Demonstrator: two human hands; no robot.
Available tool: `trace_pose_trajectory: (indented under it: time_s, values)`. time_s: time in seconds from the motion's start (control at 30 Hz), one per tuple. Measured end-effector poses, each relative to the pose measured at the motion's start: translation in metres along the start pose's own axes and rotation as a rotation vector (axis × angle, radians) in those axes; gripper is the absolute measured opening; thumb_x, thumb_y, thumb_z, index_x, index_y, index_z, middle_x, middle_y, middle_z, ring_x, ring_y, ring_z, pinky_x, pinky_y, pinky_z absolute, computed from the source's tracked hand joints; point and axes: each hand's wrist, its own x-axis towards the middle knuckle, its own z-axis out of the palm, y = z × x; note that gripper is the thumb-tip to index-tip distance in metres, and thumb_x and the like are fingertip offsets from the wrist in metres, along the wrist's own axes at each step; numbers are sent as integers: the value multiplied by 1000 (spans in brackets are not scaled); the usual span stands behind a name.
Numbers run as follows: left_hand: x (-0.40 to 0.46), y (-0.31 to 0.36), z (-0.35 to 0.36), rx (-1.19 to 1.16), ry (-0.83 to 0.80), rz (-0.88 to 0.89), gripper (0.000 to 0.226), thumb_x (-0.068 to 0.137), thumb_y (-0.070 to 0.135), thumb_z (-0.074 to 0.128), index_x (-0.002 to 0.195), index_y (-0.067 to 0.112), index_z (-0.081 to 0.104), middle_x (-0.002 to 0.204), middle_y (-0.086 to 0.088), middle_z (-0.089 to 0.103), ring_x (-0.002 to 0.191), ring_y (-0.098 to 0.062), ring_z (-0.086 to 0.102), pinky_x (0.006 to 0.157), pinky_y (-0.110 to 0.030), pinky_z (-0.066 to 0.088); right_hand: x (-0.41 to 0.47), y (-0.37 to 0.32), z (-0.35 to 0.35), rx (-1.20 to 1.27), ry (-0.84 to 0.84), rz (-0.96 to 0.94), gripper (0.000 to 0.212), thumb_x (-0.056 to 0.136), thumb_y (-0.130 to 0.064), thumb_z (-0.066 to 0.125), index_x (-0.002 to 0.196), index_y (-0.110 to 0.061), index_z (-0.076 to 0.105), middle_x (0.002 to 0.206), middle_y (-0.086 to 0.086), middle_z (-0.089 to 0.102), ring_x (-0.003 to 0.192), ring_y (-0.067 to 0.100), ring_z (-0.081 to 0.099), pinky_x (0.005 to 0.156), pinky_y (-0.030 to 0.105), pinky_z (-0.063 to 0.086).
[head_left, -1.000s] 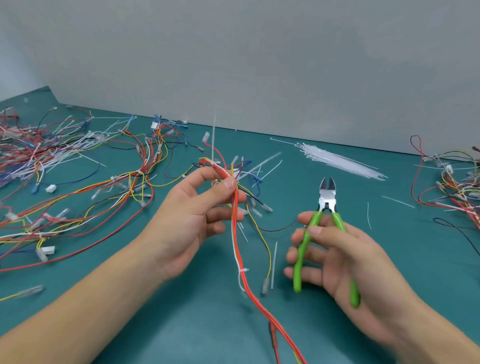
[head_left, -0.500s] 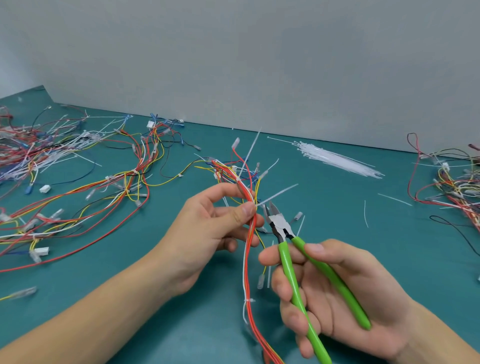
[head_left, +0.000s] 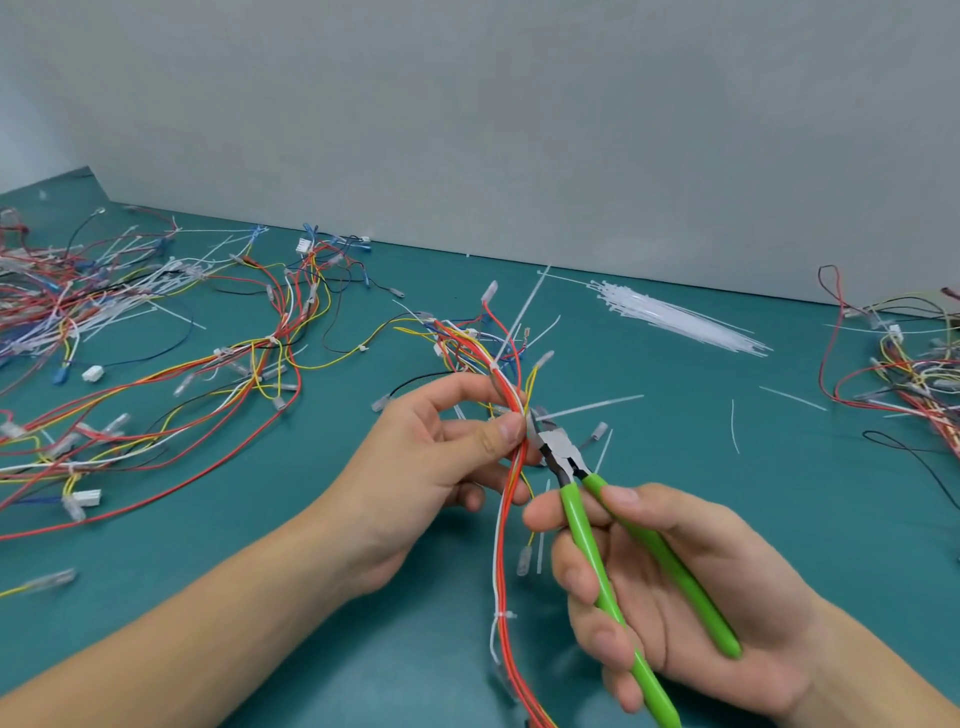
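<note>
A: Where is the bundle sitting?

B: The left hand (head_left: 431, 462) is pinching the bundle (head_left: 501, 545) between thumb and forefinger, just left of the frame's centre, above the table (head_left: 675, 441). The wires are running almost straight up and down, from the bottom edge up into a spread of loose ends.

A: And the cutters?

B: The right hand (head_left: 685, 582) is gripping the cutters (head_left: 577, 512) at lower right, with fingers curled round both green handles. The tool is slanting up and to the left, and its nose is sitting right beside the left thumb tip.

A: So what is the cut turning on?

B: The tail (head_left: 592, 406). It is sticking out of the bundle toward the right and rising slightly, so it is lying nearly square to the wires and starting just above the nose. I cannot tell whether the jaws are parted, or whether they are touching the tail.

A: Which hand is nearer?

B: The right one, through the tool. I am judging that the left is only steadying. The nose is needing to sit at the tail's root, close against the wires, without catching a red wire or the thumb.

A: Anything else waiting?

B: A second tail (head_left: 524, 307) is pointing up and right from higher on the bundle, toward the pile (head_left: 670, 314) of ties at upper right.
</note>
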Motion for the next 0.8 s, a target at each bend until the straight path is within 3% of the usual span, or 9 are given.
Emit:
trace_pose_trajectory:
  time_s: [0.23, 0.57, 0.8]
  values:
    - [-1, -2, 1, 14, 9, -21, 23, 86, 34, 77, 105, 23, 69, 94, -16, 77, 65, -25, 70, 52, -22, 41, -3, -1, 3, -9, 135, -14, 23, 98, -27, 68, 114, -11, 72, 77, 3, 63, 53, 15, 63, 48, 30, 57]
    - [-2, -2, 3, 1, 23, -21, 18, 88, 34, 78, 102, 27, 70, 96, -14, 78, 65, -23, 71, 52, -21, 43, -3, -1, 4, 22, 110, -1, 24, 101, -20, 63, 119, -6, 69, 83, 9, 67, 61, 21, 70, 54, 36, 62]
    - [-3, 0, 4, 7, 24, -22, 15, 87, 33, 78, 100, 28, 70, 95, -14, 78, 67, -25, 71, 51, -21, 42, -3, -2, 4, 10, 135, 12, 16, 100, -23, 64, 108, -9, 70, 75, 5, 61, 52, 16, 64, 48, 30, 57]
